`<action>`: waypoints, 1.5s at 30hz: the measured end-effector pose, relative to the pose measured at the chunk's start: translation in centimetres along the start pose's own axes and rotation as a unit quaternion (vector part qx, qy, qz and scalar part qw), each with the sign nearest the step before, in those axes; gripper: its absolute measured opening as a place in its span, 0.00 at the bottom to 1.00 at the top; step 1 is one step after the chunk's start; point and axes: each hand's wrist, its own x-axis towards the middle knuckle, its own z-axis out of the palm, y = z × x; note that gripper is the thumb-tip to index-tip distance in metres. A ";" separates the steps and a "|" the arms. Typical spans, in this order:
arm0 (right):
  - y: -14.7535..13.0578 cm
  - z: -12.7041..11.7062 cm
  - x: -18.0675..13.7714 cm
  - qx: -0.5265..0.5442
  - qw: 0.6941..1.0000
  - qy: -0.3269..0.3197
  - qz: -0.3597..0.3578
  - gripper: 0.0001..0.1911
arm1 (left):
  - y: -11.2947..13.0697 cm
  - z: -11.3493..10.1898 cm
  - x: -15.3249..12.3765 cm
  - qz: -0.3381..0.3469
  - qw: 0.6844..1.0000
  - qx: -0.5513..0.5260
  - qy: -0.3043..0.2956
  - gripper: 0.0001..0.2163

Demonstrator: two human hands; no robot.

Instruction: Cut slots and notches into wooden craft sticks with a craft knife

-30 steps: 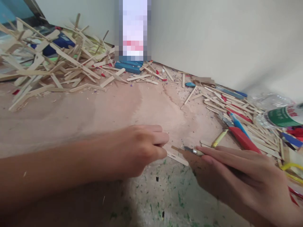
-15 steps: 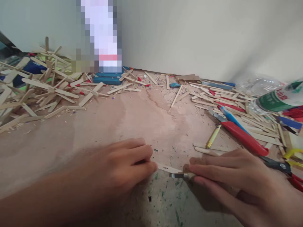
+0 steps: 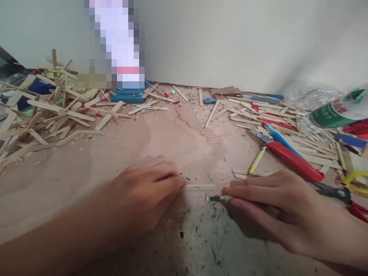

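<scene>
Near the front middle of the table, my left hand (image 3: 152, 189) pinches the left end of a pale wooden craft stick (image 3: 201, 187). The stick lies roughly level, its rounded right end uncovered. In my right hand (image 3: 276, 207) is a small carving chisel (image 3: 215, 198), its flat metal blade pointing left just below the stick's right end. A narrow gap shows between blade and stick. My fingers hide most of the chisel's handle. Two more craft sticks (image 3: 240, 176) lie just beyond my right hand, partly covered by it.
Heaped craft sticks (image 3: 61, 111) cover the left back, beside a blue box (image 3: 128, 96). On the right lie a red utility knife (image 3: 293, 159), a yellow pen-like piece (image 3: 257, 161), scissors (image 3: 339, 193), more sticks and a plastic bottle (image 3: 330, 115). A pale wall stands behind.
The stick has turned from slanting to level, and the slot seen in it no longer shows. My right fingers have come off its right end, still holding the chisel.
</scene>
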 end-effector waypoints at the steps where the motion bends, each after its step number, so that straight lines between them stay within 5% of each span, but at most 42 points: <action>1: 0.0 -0.2 0.3 0.005 1.000 -0.008 -0.003 0.15 | 0.0 0.0 0.1 -0.003 1.000 0.002 -0.004 0.15; 8: 0.2 -0.1 0.5 -0.007 1.000 -0.002 -0.006 0.20 | -0.2 -0.2 0.0 0.005 1.000 0.016 -0.009 0.18; 24: 0.5 0.6 0.5 -0.070 0.994 0.047 -0.069 0.13 | 0.7 0.0 0.2 0.004 0.999 -0.034 -0.009 0.16; 30: 0.5 0.9 0.5 -0.078 0.993 0.043 -0.072 0.13 | 3.3 -1.9 0.6 0.049 0.986 -0.065 -0.143 0.18; 35: 0.3 0.6 0.5 -0.054 0.995 0.045 -0.066 0.13 | 2.8 -2.2 0.8 0.028 0.997 0.001 -0.075 0.17; 39: 0.2 0.7 0.2 -0.058 0.995 0.049 -0.070 0.13 | 1.3 -1.2 0.7 0.102 0.990 0.059 -0.074 0.19; 45: 0.0 0.8 -0.8 -0.107 0.992 0.021 -0.061 0.13 | 1.3 -0.4 0.3 0.108 0.992 0.054 -0.048 0.16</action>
